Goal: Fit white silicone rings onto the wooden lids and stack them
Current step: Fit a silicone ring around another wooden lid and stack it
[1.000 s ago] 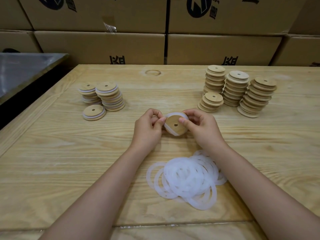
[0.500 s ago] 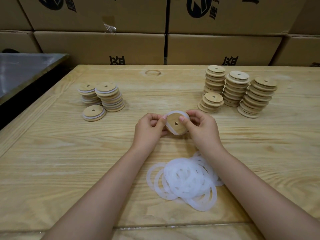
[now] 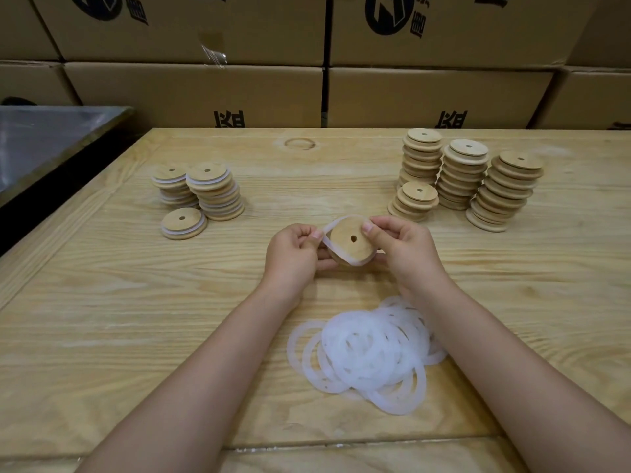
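Note:
Both hands hold one round wooden lid (image 3: 348,242) with a small centre hole, tilted toward me above the table's middle. A white silicone ring (image 3: 336,227) sits partly around its rim. My left hand (image 3: 293,256) pinches the ring at the lid's left edge. My right hand (image 3: 404,249) grips the lid's right side, thumb on its face. A loose heap of white rings (image 3: 368,349) lies near me. Lids with rings are stacked at the left (image 3: 213,191). Bare lids stand in stacks at the right (image 3: 464,174).
The wooden table (image 3: 102,319) fills the view. One single ringed lid (image 3: 183,222) lies in front of the left stacks. Cardboard boxes (image 3: 426,93) wall off the far edge. A dark metal surface (image 3: 41,138) lies beyond the table's left edge.
The lid has tilted and the ring has been pulled out to the left of its rim by my left hand. Both hands stay at the same place.

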